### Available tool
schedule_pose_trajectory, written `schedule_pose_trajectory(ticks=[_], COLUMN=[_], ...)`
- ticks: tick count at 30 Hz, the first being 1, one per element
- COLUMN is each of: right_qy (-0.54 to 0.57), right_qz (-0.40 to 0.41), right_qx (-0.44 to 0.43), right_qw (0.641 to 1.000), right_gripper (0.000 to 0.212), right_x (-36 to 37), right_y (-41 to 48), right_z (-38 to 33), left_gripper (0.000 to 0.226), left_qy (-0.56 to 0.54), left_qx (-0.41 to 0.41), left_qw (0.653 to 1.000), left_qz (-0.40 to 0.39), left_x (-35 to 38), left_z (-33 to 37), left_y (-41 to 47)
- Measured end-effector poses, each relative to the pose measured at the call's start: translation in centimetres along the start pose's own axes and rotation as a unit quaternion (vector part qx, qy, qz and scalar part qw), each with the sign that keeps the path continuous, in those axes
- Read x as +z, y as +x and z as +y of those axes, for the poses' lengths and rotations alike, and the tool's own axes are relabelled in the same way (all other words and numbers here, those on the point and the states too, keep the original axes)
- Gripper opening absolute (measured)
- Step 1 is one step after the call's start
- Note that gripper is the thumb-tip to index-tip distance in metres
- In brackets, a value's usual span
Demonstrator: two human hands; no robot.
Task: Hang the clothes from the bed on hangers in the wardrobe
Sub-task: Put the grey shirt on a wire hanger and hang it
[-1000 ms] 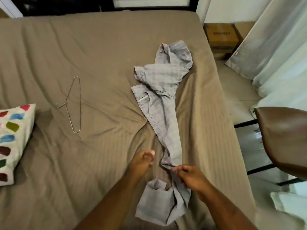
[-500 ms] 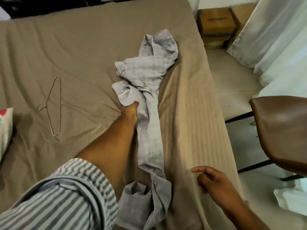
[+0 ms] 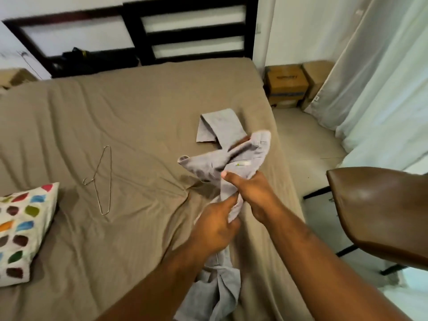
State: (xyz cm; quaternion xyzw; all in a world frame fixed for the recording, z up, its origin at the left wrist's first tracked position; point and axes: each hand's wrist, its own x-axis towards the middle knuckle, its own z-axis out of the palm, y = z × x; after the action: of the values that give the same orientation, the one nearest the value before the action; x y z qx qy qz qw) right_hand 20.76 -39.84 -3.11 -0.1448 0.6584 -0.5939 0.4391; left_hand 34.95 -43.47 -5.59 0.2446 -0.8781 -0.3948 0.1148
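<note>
Grey trousers (image 3: 240,156) are lifted off the tan bed (image 3: 120,126) near its right side. My right hand (image 3: 252,193) grips them by the waistband, where a white label shows. My left hand (image 3: 215,225) clutches the bunched fabric just below. One leg lies folded on the bed beyond my hands, and the rest hangs down toward me. A thin wire hanger (image 3: 102,179) lies flat on the sheet to the left, apart from both hands.
A pillow (image 3: 20,230) with coloured spots lies at the left edge of the bed. A brown chair (image 3: 379,212) stands close on the right. Cardboard boxes (image 3: 287,86) and a pale curtain (image 3: 382,89) are beyond the bed's right side, with a dark headboard (image 3: 190,28) behind.
Both hands have gathered the trousers and raised the waist end off the bed. My right hand, empty half a second ago, now holds the waistband. The view has tilted up toward the headboard.
</note>
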Motion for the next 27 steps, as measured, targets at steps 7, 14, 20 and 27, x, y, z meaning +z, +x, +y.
schedule_pose_trajectory(ticks=[7,14,20,27], right_qy=[-0.052,-0.117,-0.083,-0.094], right_qz=[-0.005,-0.078,-0.114,0.103], right_qx=[-0.031,-0.165,-0.281,-0.365], right_qw=[0.998,0.976,0.949,0.920], right_gripper=[0.018,0.017,0.024,0.012], right_x=[1.2,4.1,5.4,2.6], right_y=[-5.9,-14.1,-21.3,-25.3], right_z=[-2.7,-11.9,-21.7,-28.4], left_gripper=[0.035,0.075,0.065,0.059], left_qy=[-0.302,-0.324,-0.347,-0.407], left_qx=[-0.143,-0.307,-0.217,-0.041], left_qw=[0.941,0.894,0.912,0.905], left_qz=[-0.057,0.036,0.018,0.117], left_x=[-5.5,-10.8,-16.0,-28.3], left_z=[1.5,-3.0,-2.5,6.1], left_y=[-6.2,-7.2,-8.5,-4.1])
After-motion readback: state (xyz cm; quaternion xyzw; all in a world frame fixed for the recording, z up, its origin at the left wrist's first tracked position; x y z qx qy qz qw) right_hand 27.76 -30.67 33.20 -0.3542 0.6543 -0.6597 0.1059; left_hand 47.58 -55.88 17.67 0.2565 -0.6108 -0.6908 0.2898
